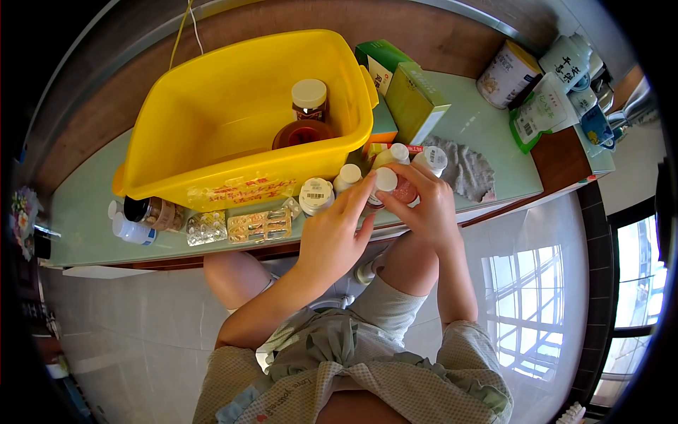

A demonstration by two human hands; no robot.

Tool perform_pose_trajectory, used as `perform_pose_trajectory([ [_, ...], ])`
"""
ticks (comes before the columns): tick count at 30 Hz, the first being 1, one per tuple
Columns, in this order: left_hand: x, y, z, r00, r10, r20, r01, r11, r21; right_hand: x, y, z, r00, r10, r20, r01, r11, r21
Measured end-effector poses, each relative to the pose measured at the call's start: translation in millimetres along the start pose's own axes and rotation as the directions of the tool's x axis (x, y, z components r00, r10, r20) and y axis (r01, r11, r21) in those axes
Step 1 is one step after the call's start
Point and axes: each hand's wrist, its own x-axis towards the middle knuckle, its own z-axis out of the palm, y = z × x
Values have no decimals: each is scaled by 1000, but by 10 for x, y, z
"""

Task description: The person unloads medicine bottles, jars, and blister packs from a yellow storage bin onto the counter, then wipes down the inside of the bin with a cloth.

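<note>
Both hands meet at a white-capped bottle (385,179) near the counter's front edge. My left hand (333,230) has its fingers along the bottle's left side. My right hand (426,200) curls round its right side, fingers bent at the cap. Beside them stand a white bottle with a barcode on its lid (316,196), a smaller white-capped bottle (348,177), another white-capped bottle (398,152) behind, and a white bottle (431,160) behind my right hand. The fingers hide much of the bottle's body.
A yellow tub (233,169) holds a white-lidded jar (308,99). Green boxes (415,102) and a grey cloth (462,169) lie to its right. Blister packs (259,226) and a brown jar (159,213) are in front. A tin (507,74) stands back right.
</note>
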Motion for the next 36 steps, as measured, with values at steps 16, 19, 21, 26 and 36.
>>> perform_pose_trajectory([
  [16,63,13,-623,971,74,-226,-74,997,7,248,-295,-144,991,-120,-57,125,989,76],
  [19,125,-21,-808,946,120,-300,-121,993,16,391,-397,-168,984,-158,-86,162,986,36],
  [21,163,-36,-939,945,110,-307,-108,994,25,463,-430,-166,977,-183,-112,183,983,-11],
  [26,265,-184,-1213,919,118,-376,-102,993,63,588,-491,-152,965,-245,-97,248,969,18],
  [36,498,-695,-1905,987,-82,-140,74,995,-66,1058,-673,-34,918,-376,129,365,925,100],
])
